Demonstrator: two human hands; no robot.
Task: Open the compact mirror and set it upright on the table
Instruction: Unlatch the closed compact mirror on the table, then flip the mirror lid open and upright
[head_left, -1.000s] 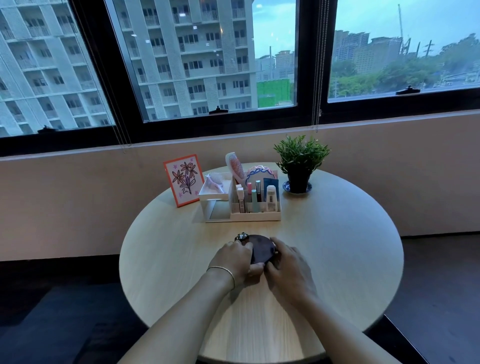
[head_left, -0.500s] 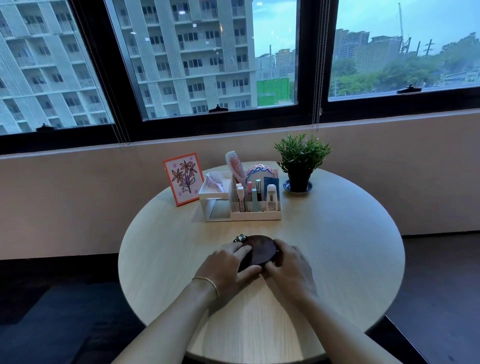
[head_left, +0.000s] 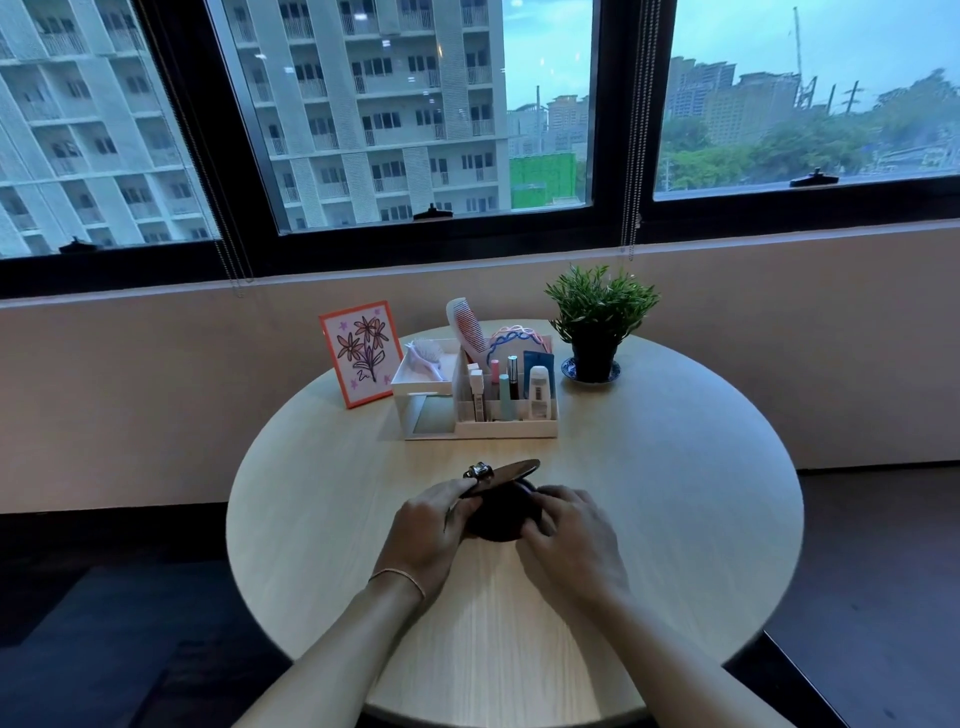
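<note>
We see a small round dark compact mirror (head_left: 503, 512) near the middle of the round pale wood-grain tabletop (head_left: 675, 493), partly open: its lid is raised at a shallow angle, hinge side to the left, where a small shiny metal clasp (head_left: 478, 471) shows. The base lies flat on the tabletop.

Our left hand (head_left: 434, 530) is curled around the left side of the compact, fingers reaching up to the lid edge beside the clasp. A thin bracelet (head_left: 397, 576) sits on that wrist. Our right hand (head_left: 569, 538) is curled over the right side of the base, fingertips pressed on its rim. Both hands are closed on the compact.

Behind the compact, apart from it, stands a white plastic cosmetics organiser (head_left: 480, 410) holding tubes, a bottle and a pink comb (head_left: 466, 327). Just left of it an orange-framed flower drawing (head_left: 361, 353) leans upright. To the right a small green potted plant in a black pot (head_left: 597, 322) stands on a blue saucer. Beyond the tabletop runs a window with city buildings outside.
</note>
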